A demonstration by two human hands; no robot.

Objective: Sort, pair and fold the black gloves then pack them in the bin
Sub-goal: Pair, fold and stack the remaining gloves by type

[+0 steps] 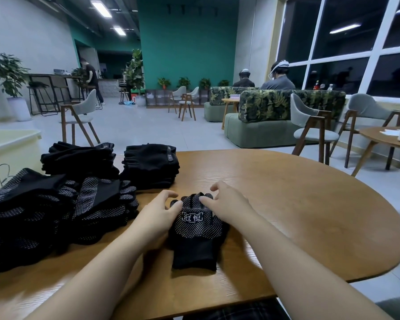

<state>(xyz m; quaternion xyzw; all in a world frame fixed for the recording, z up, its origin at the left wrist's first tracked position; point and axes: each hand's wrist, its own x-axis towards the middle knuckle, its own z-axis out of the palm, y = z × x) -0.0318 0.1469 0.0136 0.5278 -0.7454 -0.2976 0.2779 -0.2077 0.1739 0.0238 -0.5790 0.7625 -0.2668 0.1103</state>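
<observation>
The left hand (158, 214) and right hand (226, 204) lie with fingers (171, 195) loosely curved and a little spread, their tips touching the finger end of a dotted black glove (195, 229) that lies flat, cuff toward the person, on the wooden worktop (298, 204). Just left of it sit heaps of dotted gloves (56, 209), with two stacks of folded black gloves (148, 165) behind them. A pale bin (12, 144) stands at the worktop's far left edge.
</observation>
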